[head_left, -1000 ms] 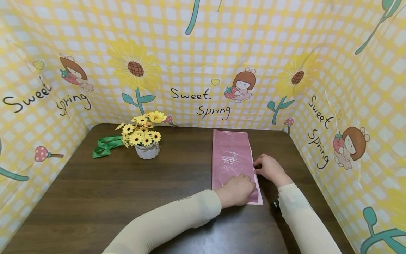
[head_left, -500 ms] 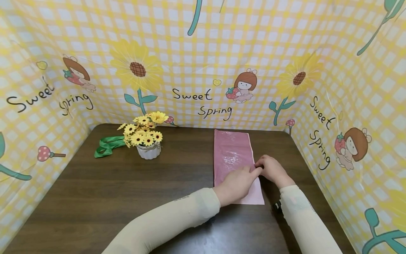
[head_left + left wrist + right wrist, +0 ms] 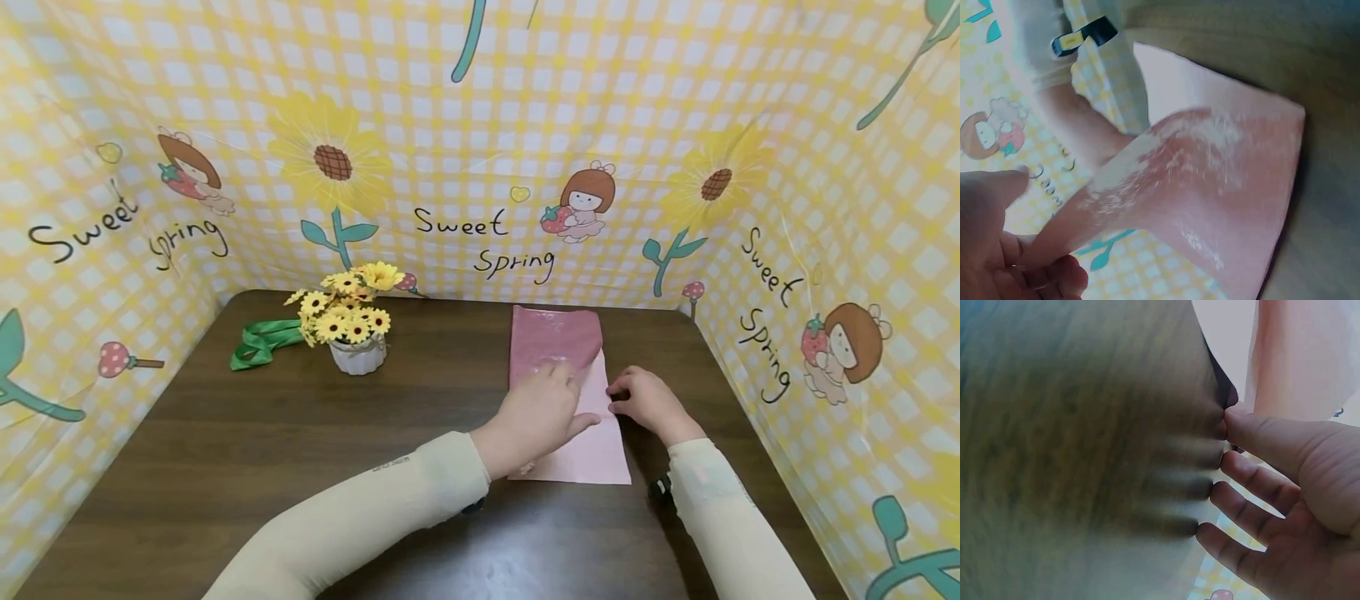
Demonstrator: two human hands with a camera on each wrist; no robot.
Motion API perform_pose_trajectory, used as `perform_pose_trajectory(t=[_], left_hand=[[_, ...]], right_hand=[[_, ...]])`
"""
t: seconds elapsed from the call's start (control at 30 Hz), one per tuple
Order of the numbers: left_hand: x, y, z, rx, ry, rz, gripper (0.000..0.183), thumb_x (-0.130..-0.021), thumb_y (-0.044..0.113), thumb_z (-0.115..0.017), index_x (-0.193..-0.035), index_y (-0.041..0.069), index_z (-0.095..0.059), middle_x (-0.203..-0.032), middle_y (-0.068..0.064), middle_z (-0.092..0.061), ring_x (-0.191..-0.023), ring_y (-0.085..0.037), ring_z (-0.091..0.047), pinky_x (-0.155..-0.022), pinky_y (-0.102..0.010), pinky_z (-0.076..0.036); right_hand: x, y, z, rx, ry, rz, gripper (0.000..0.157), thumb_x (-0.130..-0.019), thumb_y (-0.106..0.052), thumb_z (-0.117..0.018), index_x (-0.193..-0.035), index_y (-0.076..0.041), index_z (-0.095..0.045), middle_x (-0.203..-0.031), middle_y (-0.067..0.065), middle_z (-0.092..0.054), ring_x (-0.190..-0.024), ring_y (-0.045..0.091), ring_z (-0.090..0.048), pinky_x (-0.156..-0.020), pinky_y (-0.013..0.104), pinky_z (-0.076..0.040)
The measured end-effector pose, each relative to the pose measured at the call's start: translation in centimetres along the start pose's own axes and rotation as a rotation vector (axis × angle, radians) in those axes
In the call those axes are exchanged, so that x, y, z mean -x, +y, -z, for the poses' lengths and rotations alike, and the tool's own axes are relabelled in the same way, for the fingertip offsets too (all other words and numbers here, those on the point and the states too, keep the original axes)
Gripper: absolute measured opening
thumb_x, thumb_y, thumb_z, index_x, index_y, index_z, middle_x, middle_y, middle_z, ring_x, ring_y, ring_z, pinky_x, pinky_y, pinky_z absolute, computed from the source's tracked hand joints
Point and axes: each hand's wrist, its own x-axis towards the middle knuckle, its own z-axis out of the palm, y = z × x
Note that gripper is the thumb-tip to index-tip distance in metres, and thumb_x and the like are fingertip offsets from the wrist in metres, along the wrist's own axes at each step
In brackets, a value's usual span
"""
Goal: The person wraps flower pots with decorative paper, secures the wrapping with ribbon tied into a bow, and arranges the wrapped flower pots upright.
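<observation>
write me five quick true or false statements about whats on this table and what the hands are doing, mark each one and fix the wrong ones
1. The left hand grips a raised part of the darker pink layer. True.
2. The darker pink layer covers all of the paler pink layer. False: much of the paler layer shows, toward the person and along the right.
3. The right hand is at the right edge of the paler pink layer. True.
4. The flowers in the white pot are blue. False: they are yellow with dark centres.
5. The green ribbon lies to the right of both hands. False: it lies to the left, by the white pot.
</observation>
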Motion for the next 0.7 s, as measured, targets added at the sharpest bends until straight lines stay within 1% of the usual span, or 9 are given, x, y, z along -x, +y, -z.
perform_pose_trajectory(t=[0.07, 0.13, 0.2, 0.27, 0.3, 0.37, 0.43, 0.5, 0.7], left_hand=[[0.5, -0.6, 0.6, -0.026, 0.027, 0.014, 0.062, -0.102, 0.065, -0.044, -0.115, 0.013, -0.074, -0.117, -0.005, -0.065, -0.107, -0.021, -0.064, -0.082, -0.035, -0.059], [1.0, -1.2, 1.3, -0.055, 0.056, 0.031, 0.054, -0.102, 0.06, -0.048, -0.109, 0.014, -0.075, -0.112, -0.004, -0.067, -0.102, -0.021, -0.064, -0.076, -0.035, -0.058], [1.6, -1.9, 1.8, -0.079, 0.067, 0.057, 0.034, -0.102, 0.045, -0.057, -0.104, 0.015, -0.073, -0.102, -0.003, -0.064, -0.093, -0.02, -0.062, -0.068, -0.035, -0.055], [2.1, -2.5, 2.4, -0.078, 0.065, 0.09, 0.017, -0.099, 0.029, -0.063, -0.106, 0.014, -0.07, -0.096, -0.003, -0.061, -0.088, -0.021, -0.061, -0.065, -0.034, -0.052], [2.4, -2.9, 2.6, -0.072, 0.062, 0.107, 0.013, -0.097, 0.022, -0.065, -0.107, 0.014, -0.067, -0.095, -0.003, -0.06, -0.087, -0.022, -0.061, -0.063, -0.034, -0.051], [3.0, -3.6, 2.9, -0.045, 0.05, 0.142, 0.016, -0.095, 0.012, -0.065, -0.111, 0.014, -0.063, -0.094, -0.006, -0.059, -0.085, -0.024, -0.062, -0.061, -0.035, -0.052], [3.6, -4.4, 3.1, -0.021, 0.044, 0.169, 0.019, -0.095, 0.011, -0.064, -0.114, 0.014, -0.061, -0.094, -0.008, -0.06, -0.082, -0.026, -0.062, -0.06, -0.037, -0.052], [4.3, -5.2, 3.2, -0.015, 0.04, 0.189, 0.018, -0.096, 0.01, -0.064, -0.113, 0.013, -0.062, -0.093, -0.01, -0.06, -0.08, -0.027, -0.062, -0.058, -0.038, -0.053], [6.1, -7.2, 2.6, -0.057, 0.036, 0.222, 0.004, -0.093, 0.011, -0.065, -0.096, 0.008, -0.067, -0.087, -0.011, -0.058, -0.074, -0.027, -0.06, -0.055, -0.04, -0.05]], right_hand=[[0.1, -0.1, 0.1, 0.01, -0.005, -0.001, 0.022, -0.085, -0.012, -0.081, -0.105, -0.006, -0.079, -0.11, 0.011, -0.066, -0.105, 0.035, -0.064, -0.094, 0.054, -0.05], [0.1, -0.2, 0.1, 0.012, -0.011, -0.001, 0.022, -0.085, -0.012, -0.081, -0.106, -0.005, -0.079, -0.112, 0.012, -0.065, -0.106, 0.035, -0.064, -0.095, 0.054, -0.05], [0.1, -0.2, 0.1, 0.01, -0.016, -0.009, 0.022, -0.086, -0.013, -0.081, -0.107, -0.006, -0.079, -0.113, 0.012, -0.065, -0.107, 0.036, -0.064, -0.096, 0.054, -0.049], [0.1, -0.1, 0.0, 0.011, -0.021, -0.016, 0.023, -0.086, -0.013, -0.08, -0.108, -0.005, -0.079, -0.115, 0.013, -0.065, -0.108, 0.036, -0.063, -0.096, 0.054, -0.049], [0.1, -0.1, 0.0, 0.011, -0.023, -0.019, 0.023, -0.087, -0.013, -0.08, -0.108, -0.005, -0.079, -0.115, 0.013, -0.065, -0.109, 0.036, -0.063, -0.097, 0.054, -0.049], [0.1, -0.1, -0.1, 0.018, -0.028, -0.027, 0.023, -0.087, -0.013, -0.08, -0.108, -0.005, -0.078, -0.116, 0.014, -0.064, -0.109, 0.036, -0.063, -0.096, 0.054, -0.049], [0.1, -0.2, 0.0, 0.022, -0.034, -0.03, 0.023, -0.087, -0.013, -0.08, -0.108, -0.005, -0.078, -0.116, 0.015, -0.064, -0.109, 0.037, -0.063, -0.097, 0.054, -0.049], [0.1, -0.4, 0.1, 0.024, -0.042, -0.034, 0.023, -0.088, -0.013, -0.079, -0.109, -0.005, -0.078, -0.117, 0.015, -0.064, -0.109, 0.037, -0.063, -0.096, 0.055, -0.049], [0.1, -0.9, 0.4, 0.028, -0.062, -0.043, 0.021, -0.089, -0.015, -0.078, -0.108, -0.004, -0.078, -0.116, 0.014, -0.064, -0.108, 0.036, -0.063, -0.096, 0.054, -0.049]])
